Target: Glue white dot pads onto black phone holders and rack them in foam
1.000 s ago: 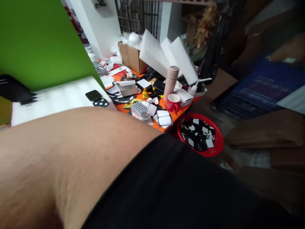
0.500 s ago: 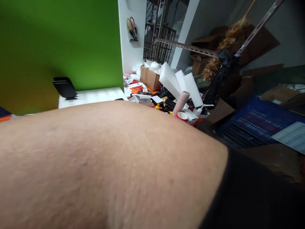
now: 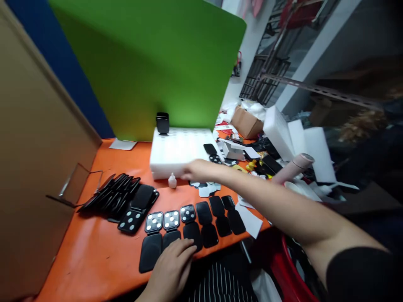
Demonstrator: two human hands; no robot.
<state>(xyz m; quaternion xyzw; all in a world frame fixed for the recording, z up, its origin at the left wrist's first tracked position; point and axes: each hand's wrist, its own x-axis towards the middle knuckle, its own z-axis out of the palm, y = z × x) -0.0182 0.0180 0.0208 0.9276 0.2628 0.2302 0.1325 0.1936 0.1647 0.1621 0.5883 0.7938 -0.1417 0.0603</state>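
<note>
My left hand (image 3: 174, 262) lies flat, fingers spread, on the orange table (image 3: 94, 256) at its near edge, touching black rounded pads (image 3: 189, 230) laid out in rows. Some pads in the back row carry white dots (image 3: 171, 219). My right hand (image 3: 197, 171) is stretched out over the table toward a small white bottle (image 3: 172, 180) and a white foam block (image 3: 181, 151); it is blurred, and its fingers look loosely curled with nothing seen in them. A fanned stack of black pads (image 3: 116, 197) lies to the left.
A green board (image 3: 147, 63) stands behind the foam block, a brown panel (image 3: 34, 159) at left. Right of the table: cardboard box (image 3: 247, 122), white foam slabs (image 3: 299, 140), a pink flask (image 3: 292, 167), a red tub rim (image 3: 283, 268) below the table edge.
The view swung left from the cluttered right end to the table's work area. My right arm, which filled the picture close up, is now stretched out over the table; my left hand came into view.
</note>
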